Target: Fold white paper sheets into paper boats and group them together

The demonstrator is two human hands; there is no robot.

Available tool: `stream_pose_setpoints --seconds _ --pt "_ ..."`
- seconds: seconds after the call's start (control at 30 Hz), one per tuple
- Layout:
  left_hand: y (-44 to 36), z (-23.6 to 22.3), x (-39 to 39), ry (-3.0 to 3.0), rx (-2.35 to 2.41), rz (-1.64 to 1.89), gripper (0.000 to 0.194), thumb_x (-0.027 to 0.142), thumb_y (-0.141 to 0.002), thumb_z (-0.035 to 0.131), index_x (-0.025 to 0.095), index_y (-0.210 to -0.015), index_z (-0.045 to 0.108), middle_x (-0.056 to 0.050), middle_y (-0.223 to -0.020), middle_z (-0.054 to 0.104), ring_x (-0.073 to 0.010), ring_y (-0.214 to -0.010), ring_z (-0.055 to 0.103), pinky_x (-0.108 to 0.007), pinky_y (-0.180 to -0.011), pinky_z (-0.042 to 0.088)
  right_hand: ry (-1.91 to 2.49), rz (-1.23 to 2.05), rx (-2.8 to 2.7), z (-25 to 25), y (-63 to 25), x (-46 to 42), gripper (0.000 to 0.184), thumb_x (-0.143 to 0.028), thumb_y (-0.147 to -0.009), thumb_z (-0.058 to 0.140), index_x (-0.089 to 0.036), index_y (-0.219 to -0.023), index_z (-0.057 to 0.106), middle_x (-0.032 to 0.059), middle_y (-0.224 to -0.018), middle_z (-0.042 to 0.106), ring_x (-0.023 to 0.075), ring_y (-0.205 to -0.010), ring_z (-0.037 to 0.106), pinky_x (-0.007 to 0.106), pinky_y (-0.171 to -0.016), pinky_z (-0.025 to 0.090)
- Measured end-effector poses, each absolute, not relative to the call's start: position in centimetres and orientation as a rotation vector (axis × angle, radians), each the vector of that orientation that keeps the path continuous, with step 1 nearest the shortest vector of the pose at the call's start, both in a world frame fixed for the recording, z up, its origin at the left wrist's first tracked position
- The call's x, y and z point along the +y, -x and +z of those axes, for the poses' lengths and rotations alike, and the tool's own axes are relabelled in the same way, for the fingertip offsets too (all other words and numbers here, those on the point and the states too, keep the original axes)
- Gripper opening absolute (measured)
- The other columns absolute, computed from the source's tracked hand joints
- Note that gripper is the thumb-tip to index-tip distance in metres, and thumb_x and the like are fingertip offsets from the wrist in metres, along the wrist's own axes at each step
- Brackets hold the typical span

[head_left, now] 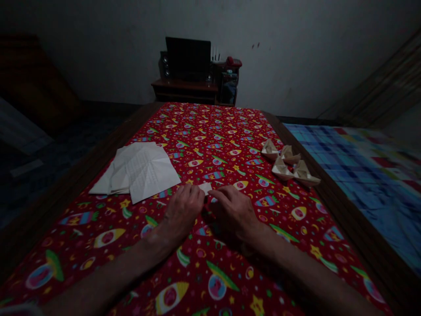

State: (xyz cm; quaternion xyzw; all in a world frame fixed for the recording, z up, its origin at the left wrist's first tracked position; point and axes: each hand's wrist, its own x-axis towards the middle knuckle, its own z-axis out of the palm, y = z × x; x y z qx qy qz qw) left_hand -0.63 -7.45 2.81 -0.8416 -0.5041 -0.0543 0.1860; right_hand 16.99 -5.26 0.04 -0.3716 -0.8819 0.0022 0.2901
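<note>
A small piece of folded white paper (205,188) shows between my two hands, just above the tablecloth. My left hand (184,202) is closed on its left side, knuckles up, hiding most of that part. From the right, my right hand (236,210) has curled fingers that meet the paper's edge in a pinch; the fingertips are partly hidden. Several folded paper boats (283,169) sit in a group to the right, beyond my right hand. To the left lies a loose stack of creased, printed white sheets (149,169), fanned out near my left hand.
A red patterned tablecloth (213,145) covers the surface, with dark wooden edges (332,193) at both sides. At the far end a low stand (187,87) holds a dark monitor (188,58), speakers and a red telephone (233,62). Blue checked bedding (315,142) lies to the right.
</note>
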Motion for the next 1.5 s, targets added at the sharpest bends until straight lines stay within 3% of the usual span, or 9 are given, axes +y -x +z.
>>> stream_pose_setpoints --seconds 0.13,0.27,0.43,0.63,0.93,1.23,1.5 --pt "0.2 2.0 -7.4 2.461 -1.271 -0.223 0.016 0.006 -0.083 0.044 0.016 -0.083 0.056 -0.007 -0.076 0.056 -0.0229 -0.072 0.050 -0.035 -0.065 0.041 1.089 -0.193 -2.449 -0.8 -16.9 -5.0 0.018 -0.023 -0.090 0.047 -0.020 -0.083 0.063 0.0034 -0.074 0.059 0.0146 -0.066 0.048 0.026 -0.054 0.029" --pt "1.1 1.3 -6.1 2.612 -1.233 -0.396 0.013 0.016 -0.089 0.044 0.017 -0.080 0.054 -0.007 -0.085 0.056 -0.0221 -0.082 0.050 -0.034 -0.070 0.042 1.133 -0.210 -2.442 -1.3 -17.2 -4.2 0.012 -0.022 -0.087 0.051 -0.021 -0.084 0.063 0.0029 -0.077 0.058 0.0137 -0.066 0.045 0.025 -0.053 0.024" --pt "2.1 0.0 -4.9 2.796 -1.358 -0.661 0.016 0.020 -0.094 0.039 0.018 -0.090 0.055 -0.005 -0.092 0.056 -0.0185 -0.087 0.052 -0.031 -0.076 0.044 1.127 -0.173 -2.487 -1.5 -17.1 -3.8 0.012 -0.017 -0.087 0.051 -0.020 -0.086 0.062 0.0041 -0.080 0.058 0.0138 -0.069 0.045 0.025 -0.056 0.026" --pt "2.5 -0.9 -3.8 2.783 -1.426 -0.914 0.010 0.022 -0.090 0.048 0.017 -0.091 0.058 -0.006 -0.095 0.058 -0.0191 -0.092 0.054 -0.033 -0.080 0.046 1.139 -0.124 -2.477 -1.4 -17.0 -2.6 0.016 -0.021 -0.088 0.049 -0.023 -0.097 0.062 0.0054 -0.087 0.057 0.0151 -0.072 0.046 0.025 -0.056 0.027" --pt "2.5 -0.9 -2.9 2.771 -1.445 -0.834 0.011 0.020 -0.090 0.047 0.017 -0.090 0.057 -0.005 -0.090 0.061 -0.0192 -0.087 0.055 -0.033 -0.079 0.046 1.075 -0.125 -2.535 -1.1 -16.6 -0.7 0.016 -0.021 -0.089 0.050 -0.020 -0.100 0.062 0.0064 -0.091 0.058 0.0162 -0.078 0.048 0.025 -0.058 0.028" --pt "2.9 -2.0 -2.3 2.610 -1.681 -1.056 0.015 0.023 -0.090 0.048 0.019 -0.103 0.055 -0.004 -0.096 0.064 -0.0179 -0.087 0.060 -0.029 -0.077 0.046 1.130 0.229 -2.428 -0.9 -16.1 0.0 0.020 -0.026 -0.093 0.042 -0.017 -0.086 0.058 0.0032 -0.081 0.055 0.0118 -0.069 0.047 0.023 -0.056 0.027" --pt "2.8 -2.2 -2.2 2.559 -1.743 -0.991 0.015 0.023 -0.091 0.044 0.018 -0.098 0.056 -0.005 -0.094 0.063 -0.0186 -0.087 0.059 -0.030 -0.078 0.045 1.285 0.229 -2.418 -0.6 -15.6 0.3 0.019 -0.027 -0.092 0.046 -0.016 -0.082 0.056 0.0045 -0.079 0.056 0.0135 -0.068 0.047 0.024 -0.060 0.027"
